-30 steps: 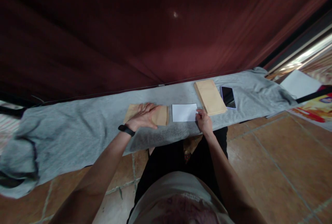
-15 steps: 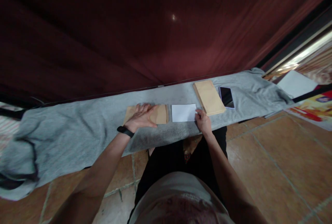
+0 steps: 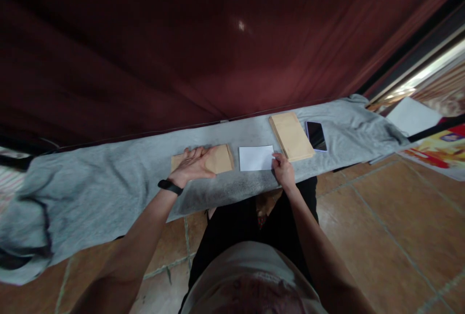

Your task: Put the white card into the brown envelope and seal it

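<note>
One grey cloth spans mid-frame, likely as padding. Right of centre lies a brown stack. Left of centre, our left hand spreads its fingers over brown paper, presumably keeping it flat. At centre, our right hand bunches its fingers by the white sheet; whether pinching, we cannot tell.

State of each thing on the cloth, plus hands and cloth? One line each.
Brown paper: flat, partly covered
Left hand: fingers spread, on the brown paper
White sheet: flat, unfolded
Right hand: fingers bent, at the white sheet's edge
Brown stack: flat, angled
Phone: screen up, dark
Grey cloth: rumpled at both ends
</note>
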A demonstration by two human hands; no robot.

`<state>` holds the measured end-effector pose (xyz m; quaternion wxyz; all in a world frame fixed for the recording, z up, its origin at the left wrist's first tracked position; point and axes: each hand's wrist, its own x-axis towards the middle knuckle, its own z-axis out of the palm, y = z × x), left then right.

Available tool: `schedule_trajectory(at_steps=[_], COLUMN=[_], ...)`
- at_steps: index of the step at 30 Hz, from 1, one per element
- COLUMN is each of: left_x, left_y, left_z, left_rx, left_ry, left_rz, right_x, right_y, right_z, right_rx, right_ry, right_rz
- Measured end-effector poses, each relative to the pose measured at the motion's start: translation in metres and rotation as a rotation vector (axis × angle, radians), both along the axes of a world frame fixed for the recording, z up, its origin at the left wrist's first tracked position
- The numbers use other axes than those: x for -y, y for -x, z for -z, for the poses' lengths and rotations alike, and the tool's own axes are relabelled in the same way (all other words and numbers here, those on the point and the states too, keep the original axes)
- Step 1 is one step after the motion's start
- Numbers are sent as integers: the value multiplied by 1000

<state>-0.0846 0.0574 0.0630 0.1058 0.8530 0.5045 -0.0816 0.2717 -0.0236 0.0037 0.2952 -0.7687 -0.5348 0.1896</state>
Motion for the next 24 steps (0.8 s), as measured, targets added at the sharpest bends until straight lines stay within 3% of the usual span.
schedule_trajectory(at_steps=[5,11,17,20,24], left_x=[6,10,12,23,53], left_y=[11,6,5,-18,-81], left_z=[-2,-4,7,17,31], left_rx=[25,-28,37,202,356], left_ry=[-23,13,21,-67,-93], left_rz=[-43,-91,-89,-25,127], right_x=[-6,-13,-14,-14,-13], right_y=[2,13,15,16,17], right_z=[4,14,19,19,20], right_rx=[-53,-50,27,46,73], right_ry=[-71,-160,-232,-229,-214], right_rz=[-25,-73,-96,-101,-100])
